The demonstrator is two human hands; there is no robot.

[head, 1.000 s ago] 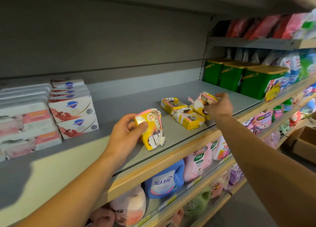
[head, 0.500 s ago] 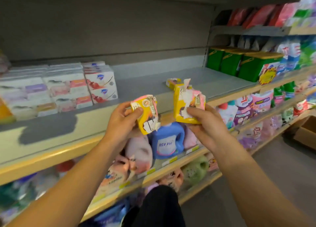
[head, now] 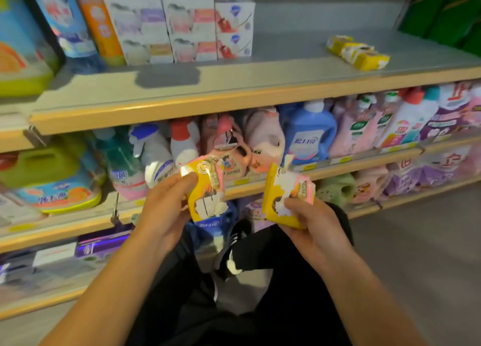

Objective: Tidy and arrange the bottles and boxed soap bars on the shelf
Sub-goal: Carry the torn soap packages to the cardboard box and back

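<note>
Far upper left: a blue-and-orange detergent pack (head: 18, 46), cut off by the frame edge, print too blurred to read. Just right of it, a blue pouch (head: 65, 22) and an orange bottle (head: 100, 22), tops cropped out of view. Next along the upper shelf (head: 161, 103), stacked white soap boxes (head: 182, 25), two high, labels smeared; rear rows hidden behind the front ones.

Middle left, under that shelf: green and teal jugs, a spray bottle (head: 153, 153) and pink detergent bottles (head: 229, 147), partly covered by the held boxes.

Centre, lower half: left hand (head: 164, 215) gripping a torn yellow-and-pink soap box (head: 208, 189), thumb pressed on its front, fingers curled behind and out of sight. White patches of ripped paper across the lower face; box upright, slightly tilted, held in front of the lower shelves, well apart from the upper shelf.

Just right of centre: right hand (head: 312, 228) clasping a second torn soap box (head: 286, 197), thumb over the front, fingers wrapped beneath; bottom edge hidden in the palm. A loose white flap sticking up at the top.

Below both hands: dark trousers and a black shoe (head: 234, 246), mostly hidden by the forearms.

Upper right: three yellow soap boxes (head: 358, 52) lying touching in a slanted row on the upper shelf. Beyond them, green containers (head: 442, 14), cropped and blurred. Middle right: a blue detergent bottle (head: 309, 134), then pink and white ones, lettering unreadable.
</note>
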